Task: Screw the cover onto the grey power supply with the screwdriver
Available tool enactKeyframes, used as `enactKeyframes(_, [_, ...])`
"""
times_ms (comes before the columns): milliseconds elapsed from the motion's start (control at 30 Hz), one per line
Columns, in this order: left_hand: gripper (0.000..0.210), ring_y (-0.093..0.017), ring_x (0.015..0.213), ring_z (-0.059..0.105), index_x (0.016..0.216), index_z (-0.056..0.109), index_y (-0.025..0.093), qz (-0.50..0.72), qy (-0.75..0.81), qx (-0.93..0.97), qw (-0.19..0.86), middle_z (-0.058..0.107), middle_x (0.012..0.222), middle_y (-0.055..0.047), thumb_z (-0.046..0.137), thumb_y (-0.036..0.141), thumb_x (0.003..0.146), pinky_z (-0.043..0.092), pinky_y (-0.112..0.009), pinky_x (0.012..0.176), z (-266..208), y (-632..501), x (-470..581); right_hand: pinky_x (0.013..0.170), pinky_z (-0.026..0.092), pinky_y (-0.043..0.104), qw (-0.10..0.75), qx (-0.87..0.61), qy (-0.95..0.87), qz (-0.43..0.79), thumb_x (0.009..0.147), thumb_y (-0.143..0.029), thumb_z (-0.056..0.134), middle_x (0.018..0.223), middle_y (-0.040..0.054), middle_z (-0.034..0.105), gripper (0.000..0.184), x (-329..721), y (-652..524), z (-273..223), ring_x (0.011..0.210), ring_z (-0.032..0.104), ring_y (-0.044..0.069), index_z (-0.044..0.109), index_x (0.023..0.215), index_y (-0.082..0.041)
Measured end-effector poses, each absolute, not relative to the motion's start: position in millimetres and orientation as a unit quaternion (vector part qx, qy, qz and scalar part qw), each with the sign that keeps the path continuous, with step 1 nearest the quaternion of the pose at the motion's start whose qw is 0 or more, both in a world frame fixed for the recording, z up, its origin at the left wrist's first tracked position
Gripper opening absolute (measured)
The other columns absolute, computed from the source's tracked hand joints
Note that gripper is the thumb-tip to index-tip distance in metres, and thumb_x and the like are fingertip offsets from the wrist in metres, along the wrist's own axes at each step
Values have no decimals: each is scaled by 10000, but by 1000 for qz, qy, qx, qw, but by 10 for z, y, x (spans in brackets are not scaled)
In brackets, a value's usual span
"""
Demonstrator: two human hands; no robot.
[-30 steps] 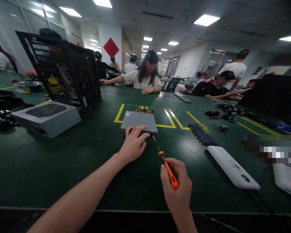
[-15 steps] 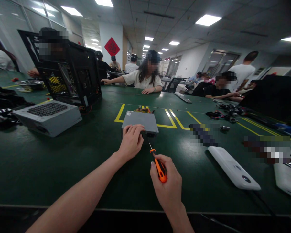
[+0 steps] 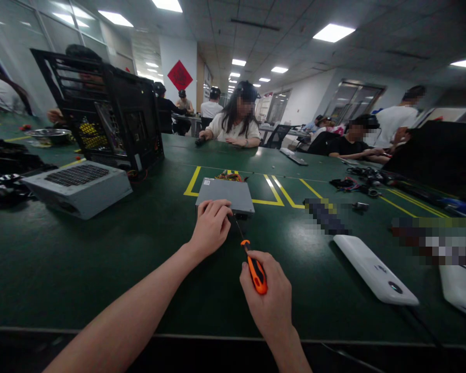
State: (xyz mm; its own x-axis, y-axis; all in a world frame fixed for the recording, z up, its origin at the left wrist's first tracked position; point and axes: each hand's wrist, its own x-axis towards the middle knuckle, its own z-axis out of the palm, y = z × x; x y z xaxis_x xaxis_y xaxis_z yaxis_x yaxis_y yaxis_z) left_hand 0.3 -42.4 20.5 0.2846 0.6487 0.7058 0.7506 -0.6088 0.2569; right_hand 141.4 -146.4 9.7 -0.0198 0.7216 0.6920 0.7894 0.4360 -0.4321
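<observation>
A grey computer power supply (image 3: 229, 192) lies on the green table, with coloured cables bunched behind it. My left hand (image 3: 212, 224) grips its near edge, fingers bent over the top near the left corner; what the thumb does is hidden. In my right hand (image 3: 270, 290) is an orange and black screwdriver (image 3: 257, 272), wrapped by the fingers and thumb. Its thin shaft points up and away at the power supply's near face, to the right of my left hand. The tip is too dark to tell exactly what it touches.
On the left are a second power supply (image 3: 77, 187) and a black computer case (image 3: 116, 114) standing behind it. To the right lie a white device (image 3: 375, 269) and loose cables (image 3: 355, 185). A person (image 3: 236, 122) sits across the table (image 3: 202, 305), which has yellow tape marks.
The screwdriver's shaft has tilted slightly, its front end now higher and a little further left, against the dark near face. Across the table, the person's outstretched arm has drawn in.
</observation>
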Motion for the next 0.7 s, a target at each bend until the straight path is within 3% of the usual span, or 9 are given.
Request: enactKeyframes(700, [201, -194, 1067, 488, 817, 597, 201, -384, -444, -805, 91, 539, 1146, -53, 426, 100, 788, 307, -402, 943, 198, -419, -9, 613, 438, 294, 416, -528, -739, -44, 766, -109, 465, 767, 25, 510, 184, 1430, -1474, 36, 688, 510, 149, 519, 924, -188])
